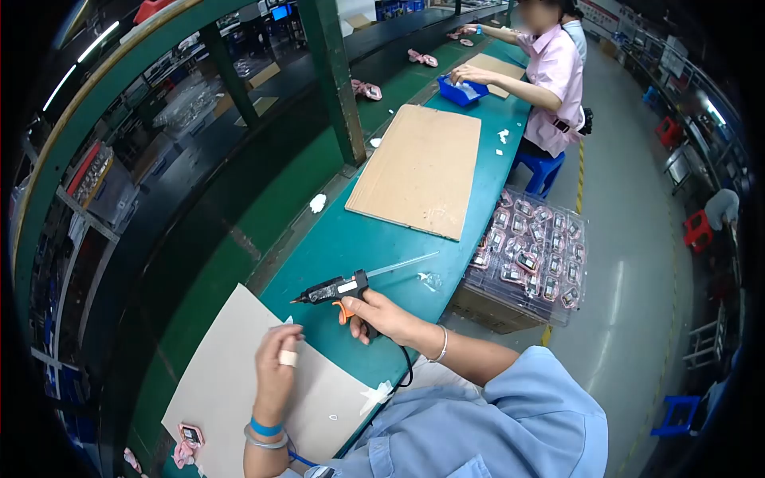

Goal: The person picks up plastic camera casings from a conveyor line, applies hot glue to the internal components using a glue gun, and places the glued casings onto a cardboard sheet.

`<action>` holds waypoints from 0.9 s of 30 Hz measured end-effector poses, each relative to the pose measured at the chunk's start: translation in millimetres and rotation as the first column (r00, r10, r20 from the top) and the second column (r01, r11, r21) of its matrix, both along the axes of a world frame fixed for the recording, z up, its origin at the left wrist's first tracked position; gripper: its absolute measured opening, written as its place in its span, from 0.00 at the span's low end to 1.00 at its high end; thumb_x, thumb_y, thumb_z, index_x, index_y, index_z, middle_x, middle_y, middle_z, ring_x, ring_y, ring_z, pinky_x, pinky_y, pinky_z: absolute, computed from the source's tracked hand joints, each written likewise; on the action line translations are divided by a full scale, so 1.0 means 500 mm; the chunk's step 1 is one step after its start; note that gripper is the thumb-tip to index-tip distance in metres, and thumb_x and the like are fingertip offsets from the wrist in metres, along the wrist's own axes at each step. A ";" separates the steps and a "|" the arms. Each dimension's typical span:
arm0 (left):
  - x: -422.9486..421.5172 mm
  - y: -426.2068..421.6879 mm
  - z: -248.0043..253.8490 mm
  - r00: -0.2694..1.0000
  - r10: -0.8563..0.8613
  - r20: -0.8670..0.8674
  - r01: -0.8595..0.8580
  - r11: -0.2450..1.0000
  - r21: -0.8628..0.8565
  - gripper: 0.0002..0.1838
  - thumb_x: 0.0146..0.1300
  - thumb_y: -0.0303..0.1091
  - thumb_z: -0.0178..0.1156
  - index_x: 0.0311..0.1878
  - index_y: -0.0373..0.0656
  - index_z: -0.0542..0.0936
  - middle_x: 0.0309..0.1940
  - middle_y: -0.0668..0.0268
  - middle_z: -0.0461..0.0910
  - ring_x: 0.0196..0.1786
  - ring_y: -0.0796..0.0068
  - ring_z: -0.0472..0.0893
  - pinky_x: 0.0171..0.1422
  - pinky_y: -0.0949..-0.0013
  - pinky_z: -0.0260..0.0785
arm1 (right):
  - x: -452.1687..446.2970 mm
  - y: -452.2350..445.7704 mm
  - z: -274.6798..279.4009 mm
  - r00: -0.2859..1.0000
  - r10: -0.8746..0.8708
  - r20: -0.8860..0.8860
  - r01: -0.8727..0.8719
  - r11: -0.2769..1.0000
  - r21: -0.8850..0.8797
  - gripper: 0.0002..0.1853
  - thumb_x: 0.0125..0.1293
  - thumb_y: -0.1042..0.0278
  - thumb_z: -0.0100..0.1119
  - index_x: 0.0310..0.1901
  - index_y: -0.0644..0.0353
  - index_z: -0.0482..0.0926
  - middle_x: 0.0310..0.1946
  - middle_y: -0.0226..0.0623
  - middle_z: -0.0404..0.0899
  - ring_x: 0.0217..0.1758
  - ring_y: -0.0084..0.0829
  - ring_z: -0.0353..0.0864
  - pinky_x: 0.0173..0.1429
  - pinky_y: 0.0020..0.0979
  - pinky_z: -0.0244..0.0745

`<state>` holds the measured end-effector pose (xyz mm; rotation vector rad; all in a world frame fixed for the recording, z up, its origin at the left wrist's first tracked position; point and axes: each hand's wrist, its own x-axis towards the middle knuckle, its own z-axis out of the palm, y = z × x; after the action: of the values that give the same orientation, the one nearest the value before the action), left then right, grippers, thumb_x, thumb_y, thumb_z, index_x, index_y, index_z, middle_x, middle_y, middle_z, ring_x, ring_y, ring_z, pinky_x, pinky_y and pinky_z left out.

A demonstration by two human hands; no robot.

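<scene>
My right hand (384, 315) is wrapped round the handle of a black hot glue gun (325, 291) with an orange trigger. Its nozzle points left, and a long clear glue stick (405, 263) sticks out of its back end. Below the nozzle, my left hand (276, 365) hovers over a grey-white board (231, 358), its fingers curled together. Whatever they pinch, if anything, is hidden. A tan strip wraps one finger, and a blue band circles the wrist. At the board's lower left corner lies a small pink-framed device (190, 435) with pink material attached.
A brown cardboard sheet (418, 167) lies farther up the green bench (311, 259). Beyond it, a co-worker in a pink shirt (554, 68) reaches into a blue bin (462, 92). Clear trays of pink-framed devices (530, 247) are stacked on the right. A green post (333, 80) rises at the bench's left edge.
</scene>
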<state>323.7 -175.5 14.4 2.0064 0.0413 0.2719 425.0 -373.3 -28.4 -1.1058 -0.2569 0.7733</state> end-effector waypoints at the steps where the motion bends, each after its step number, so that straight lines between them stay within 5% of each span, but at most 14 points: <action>1: 0.007 -0.025 -0.022 0.997 -0.080 -0.014 0.080 0.996 0.026 0.08 0.64 0.22 0.50 0.43 0.37 0.78 0.41 0.62 0.77 0.39 0.72 0.76 0.45 0.73 0.69 | -0.001 0.000 0.000 1.000 -0.009 -0.011 0.009 1.000 -0.003 0.17 0.72 0.57 0.46 0.41 0.66 0.71 0.31 0.37 0.76 0.23 0.20 0.73 0.21 0.21 0.69; 8: 0.029 -0.029 -0.070 0.967 -0.205 -0.149 0.185 0.973 -0.141 0.08 0.66 0.25 0.51 0.42 0.38 0.79 0.38 0.63 0.79 0.37 0.73 0.78 0.42 0.75 0.70 | 0.004 0.011 -0.013 0.999 -0.045 -0.005 0.045 0.999 0.012 0.17 0.73 0.57 0.45 0.40 0.66 0.72 0.29 0.37 0.76 0.23 0.21 0.73 0.23 0.22 0.71; 12: 0.033 -0.002 -0.069 0.932 -0.198 -0.303 0.056 0.906 -0.418 0.07 0.64 0.23 0.54 0.42 0.37 0.79 0.35 0.64 0.79 0.36 0.73 0.78 0.43 0.74 0.71 | 0.011 0.014 -0.017 1.000 -0.015 -0.019 0.014 1.000 -0.027 0.15 0.72 0.59 0.46 0.44 0.66 0.70 0.36 0.37 0.76 0.27 0.22 0.76 0.21 0.22 0.73; 27: 0.027 -0.002 -0.079 0.946 -0.229 -0.230 0.144 0.932 -0.332 0.06 0.63 0.23 0.54 0.40 0.37 0.79 0.37 0.63 0.79 0.36 0.74 0.78 0.43 0.75 0.70 | 0.007 0.038 -0.013 0.997 -0.046 0.058 0.053 0.991 -0.126 0.15 0.72 0.58 0.45 0.42 0.65 0.69 0.37 0.38 0.76 0.27 0.23 0.76 0.22 0.23 0.74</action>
<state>337.0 -176.4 -24.9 1.7031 0.0568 -0.1243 428.7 -354.4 -35.0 -1.2514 -0.2280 0.7228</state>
